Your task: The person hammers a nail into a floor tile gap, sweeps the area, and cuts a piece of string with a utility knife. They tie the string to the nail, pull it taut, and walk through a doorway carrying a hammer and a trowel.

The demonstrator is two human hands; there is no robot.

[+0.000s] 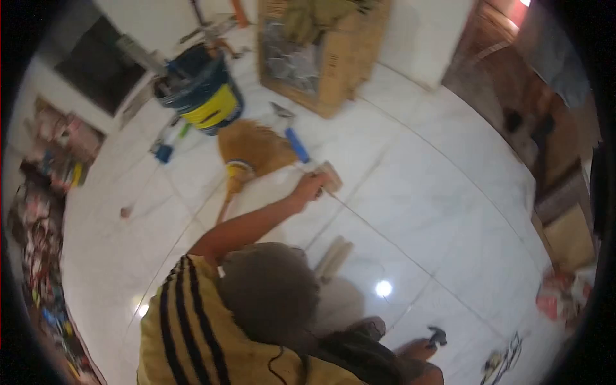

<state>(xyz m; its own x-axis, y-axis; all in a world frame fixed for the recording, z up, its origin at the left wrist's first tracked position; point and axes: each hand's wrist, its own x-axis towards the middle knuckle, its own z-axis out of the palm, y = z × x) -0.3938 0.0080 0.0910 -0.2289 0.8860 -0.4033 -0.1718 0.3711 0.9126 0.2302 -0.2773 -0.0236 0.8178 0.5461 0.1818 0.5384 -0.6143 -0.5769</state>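
Neither of my hands is in view. Below me another person crouches in a yellow shirt (186, 314) with black stripes and a grey cap (269, 289). That person's arm reaches forward over the white tiled floor. Their hand (310, 186) is closed on a beige block-like tool (330, 176), too blurred to name, held at a tile joint. Just beyond that hand lies a trowel-like tool with a blue handle (296, 145). A broom (253, 147) with tan bristles and a yellow collar rests to the left.
A dark bucket (205, 96) with a yellow label holds tools at the back left. Beside it stands an open cardboard box (340, 64). Piled clutter (42, 237) lines the left edge. A doorway (500, 83) opens at right, with a red-and-white bag (558, 295) below.
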